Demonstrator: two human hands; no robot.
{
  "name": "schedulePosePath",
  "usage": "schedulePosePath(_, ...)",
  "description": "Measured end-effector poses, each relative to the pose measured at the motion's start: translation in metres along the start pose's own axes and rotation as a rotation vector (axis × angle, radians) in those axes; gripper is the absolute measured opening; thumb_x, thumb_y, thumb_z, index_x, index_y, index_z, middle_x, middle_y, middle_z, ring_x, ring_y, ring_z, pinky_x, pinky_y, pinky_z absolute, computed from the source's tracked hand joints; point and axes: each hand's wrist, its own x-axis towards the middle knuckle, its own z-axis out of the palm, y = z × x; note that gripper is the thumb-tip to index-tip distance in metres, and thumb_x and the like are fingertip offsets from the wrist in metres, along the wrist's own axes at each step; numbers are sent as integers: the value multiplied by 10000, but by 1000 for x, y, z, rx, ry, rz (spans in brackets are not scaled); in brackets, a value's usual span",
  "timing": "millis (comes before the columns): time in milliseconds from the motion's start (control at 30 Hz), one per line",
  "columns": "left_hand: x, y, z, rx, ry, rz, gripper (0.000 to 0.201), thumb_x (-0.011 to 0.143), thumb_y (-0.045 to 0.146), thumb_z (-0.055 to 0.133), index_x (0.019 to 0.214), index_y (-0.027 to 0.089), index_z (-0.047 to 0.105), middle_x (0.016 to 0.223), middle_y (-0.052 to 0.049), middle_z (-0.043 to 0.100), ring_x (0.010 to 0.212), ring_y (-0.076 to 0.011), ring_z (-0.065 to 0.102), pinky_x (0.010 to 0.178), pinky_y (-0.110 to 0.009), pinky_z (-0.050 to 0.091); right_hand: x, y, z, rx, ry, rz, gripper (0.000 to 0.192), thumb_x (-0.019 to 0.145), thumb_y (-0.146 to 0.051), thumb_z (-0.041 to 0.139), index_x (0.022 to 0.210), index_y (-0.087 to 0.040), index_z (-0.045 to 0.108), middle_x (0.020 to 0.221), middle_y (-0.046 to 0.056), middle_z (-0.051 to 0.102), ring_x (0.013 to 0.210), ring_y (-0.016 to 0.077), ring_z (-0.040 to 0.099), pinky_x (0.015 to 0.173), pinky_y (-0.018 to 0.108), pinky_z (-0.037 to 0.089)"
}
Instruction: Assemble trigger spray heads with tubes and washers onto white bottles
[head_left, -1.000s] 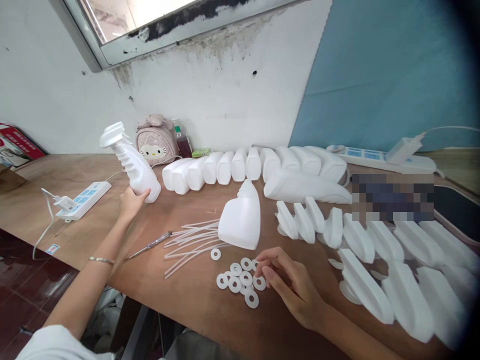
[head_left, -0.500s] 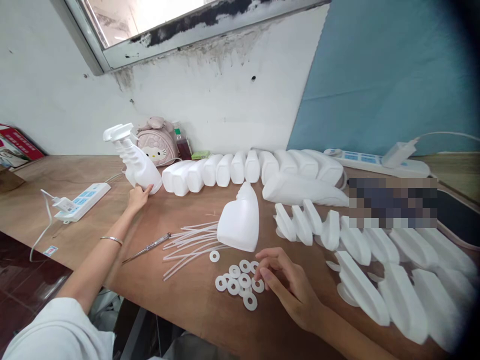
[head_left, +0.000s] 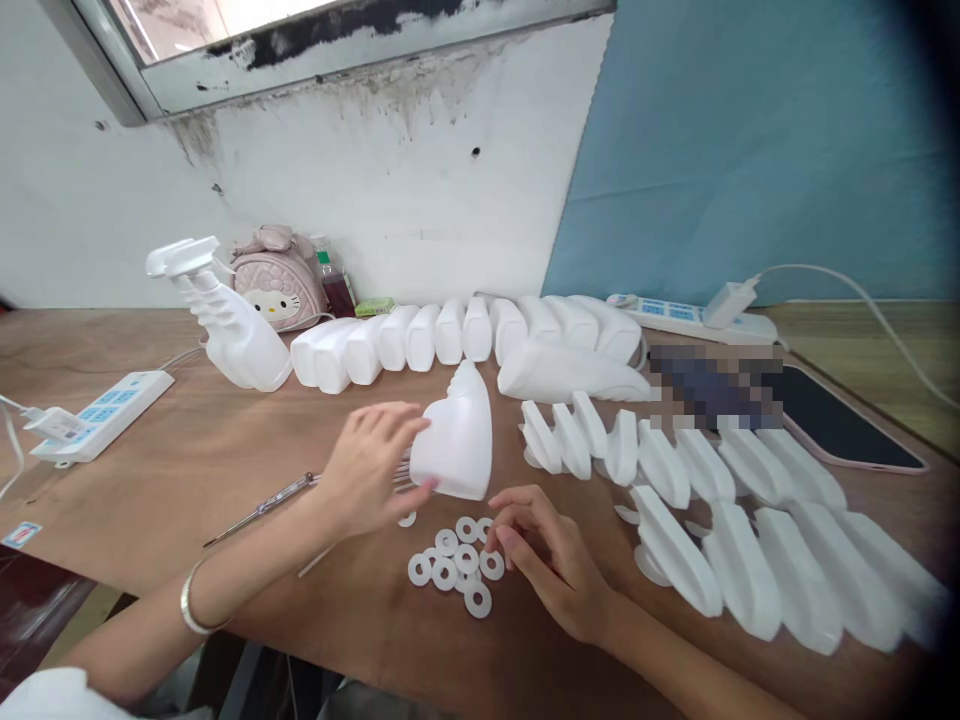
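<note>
My left hand (head_left: 375,465) is above the table at the left side of a white plastic bottle (head_left: 457,440). Its thumb and fingers are spread around the bottle's left edge; whether they touch it I cannot tell. Thin white tubes (head_left: 403,475) lie under this hand, mostly hidden. My right hand (head_left: 559,565) rests on its side on the table, fingers loosely bent and thumb apart, with nothing seen in it. Its fingertips are beside a small pile of white ring washers (head_left: 465,558). White spray bottles with trigger heads (head_left: 240,330) stand at the far left.
White bottles (head_left: 420,338) form a row along the wall. White trigger-head covers (head_left: 664,465) lie in two rows at right. There are also a screwdriver (head_left: 259,510), power strips (head_left: 105,415), a pink bag (head_left: 276,280), a dark liquid bottle (head_left: 337,290) and a phone (head_left: 847,415).
My left hand has let go of the spray bottle at the far left and moved right to the white bottle in the middle. My right hand has stayed by the washers. The view has turned slightly right.
</note>
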Motion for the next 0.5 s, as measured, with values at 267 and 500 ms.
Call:
schedulePosePath(267, 7, 21, 47, -36, -50, 3, 716, 584, 506, 676, 1112, 109, 402, 1208, -273, 432, 1123, -405, 433, 855, -516, 414, -1, 1, -1, 6, -10, -12, 152, 904, -292, 363, 1007, -184, 395, 661, -4, 582, 546, 101, 518, 502, 222, 424)
schedulePosePath(500, -13, 0, 25, -139, 63, -58, 455, 707, 283, 549, 1113, 171, 377, 1050, -144, 572, 910, -260, 586, 727, -355, 491, -2, 1, -1, -4, 17, -33, 143, 898, -292, 373, 985, -186, 414, 642, -10, 574, 550, 103, 540, 489, 216, 421)
